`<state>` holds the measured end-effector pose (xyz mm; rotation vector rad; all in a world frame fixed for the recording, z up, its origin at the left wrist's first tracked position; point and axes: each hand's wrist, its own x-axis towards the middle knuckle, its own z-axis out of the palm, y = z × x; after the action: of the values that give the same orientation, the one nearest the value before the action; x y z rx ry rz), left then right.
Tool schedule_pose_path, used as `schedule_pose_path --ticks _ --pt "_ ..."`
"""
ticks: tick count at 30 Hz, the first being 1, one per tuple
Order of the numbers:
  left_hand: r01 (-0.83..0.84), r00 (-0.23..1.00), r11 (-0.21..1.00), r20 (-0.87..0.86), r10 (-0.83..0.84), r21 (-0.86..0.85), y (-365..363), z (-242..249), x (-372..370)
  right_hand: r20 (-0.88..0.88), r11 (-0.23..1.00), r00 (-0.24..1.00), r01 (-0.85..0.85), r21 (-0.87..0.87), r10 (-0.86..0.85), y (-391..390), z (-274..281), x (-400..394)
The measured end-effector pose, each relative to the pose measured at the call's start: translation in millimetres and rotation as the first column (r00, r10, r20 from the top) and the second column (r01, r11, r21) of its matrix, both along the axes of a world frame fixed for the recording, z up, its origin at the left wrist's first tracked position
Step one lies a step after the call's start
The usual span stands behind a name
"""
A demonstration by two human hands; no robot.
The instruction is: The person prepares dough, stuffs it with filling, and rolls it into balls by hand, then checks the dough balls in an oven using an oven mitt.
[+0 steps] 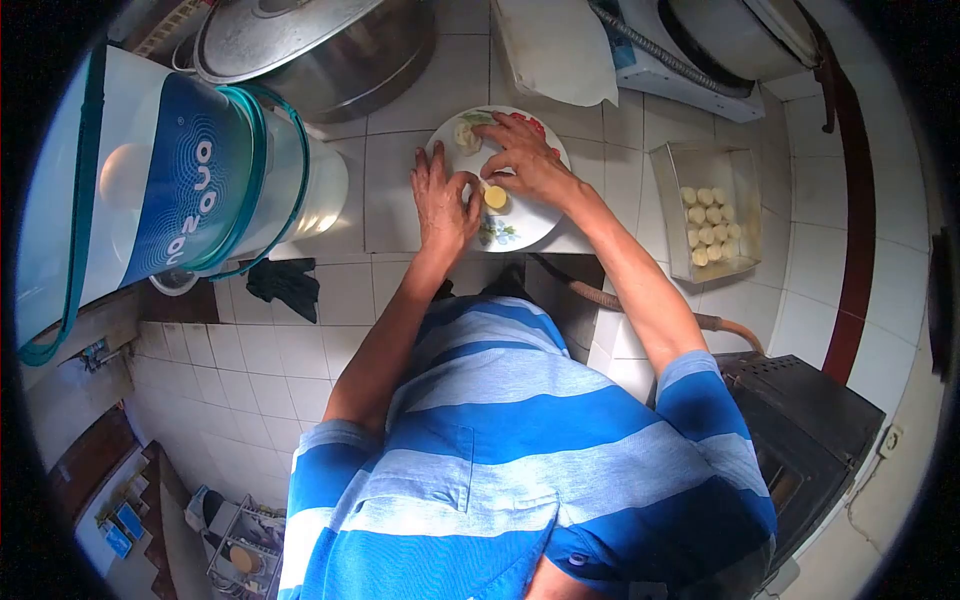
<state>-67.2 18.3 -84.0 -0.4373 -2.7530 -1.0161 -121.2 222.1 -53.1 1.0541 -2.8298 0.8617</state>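
Observation:
A white plate [535, 222] with floral patterns lies on the tiled counter. On it rests a round yellow disc [495, 197], with a pale lump of dough [466, 138] near the plate's upper left. My left hand [443, 199] is over the plate's left side, thumb and index finger drawn together just above the disc. From the right, my right hand [525, 162] reaches in, its thumb and index finger pinched near the same spot. Something small and pale shows between the two hands' fingertips; its shape is too small to make out.
A metal tray [743, 180] with several pale round pieces stands at the right. A large lidded pot [370, 70] is at the upper left, beside a big plastic bucket [210, 170]. White paper [560, 50] lies behind the plate. A dark oven [800, 430] stands lower right.

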Motion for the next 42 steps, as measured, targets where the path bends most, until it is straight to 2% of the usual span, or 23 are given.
schedule_pose_path --ticks 11,14,20,29,31,35,40,42 --pt "-0.008 1.0 1.0 -0.014 0.008 -0.003 0.4 0.5 0.9 0.037 0.999 0.999 -0.035 0.034 0.034 -0.8 8.9 4.8" --pt "0.024 0.999 0.998 -0.022 -0.026 -0.059 0.2 7.9 0.7 0.041 0.998 0.998 -0.041 0.041 0.039 -0.6 9.1 6.1" --pt "0.072 0.997 0.997 -0.01 -0.073 -0.034 -0.2 5.1 -2.7 0.0 0.999 1.0 -0.024 0.022 0.024 1.1 -6.8 8.2" --pt "0.092 0.995 0.996 0.036 -0.092 -0.01 1.0 10.9 -4.3 -0.027 0.999 0.999 0.021 0.034 -0.02 0.8 10.4 16.3" --pt "0.108 0.992 0.993 0.069 -0.111 0.045 0.1 14.0 -2.6 -0.025 0.999 0.999 0.037 0.031 -0.036 0.9 13.4 21.5" --pt "0.135 0.989 0.988 0.058 -0.139 0.079 0.6 20.0 4.5 -0.084 0.995 0.991 0.099 -0.01 -0.1 2.5 15.3 38.2" --pt "0.216 0.976 0.976 -0.021 -0.216 -0.021 -2.1 26.3 19.4 -0.151 0.984 0.973 0.169 -0.052 -0.175 -3.7 26.5 70.4" --pt "0.21 0.977 0.977 -0.019 -0.211 -0.019 -4.4 26.0 21.7 -0.286 0.975 0.934 0.222 -0.008 -0.215 -7.3 21.1 81.1"
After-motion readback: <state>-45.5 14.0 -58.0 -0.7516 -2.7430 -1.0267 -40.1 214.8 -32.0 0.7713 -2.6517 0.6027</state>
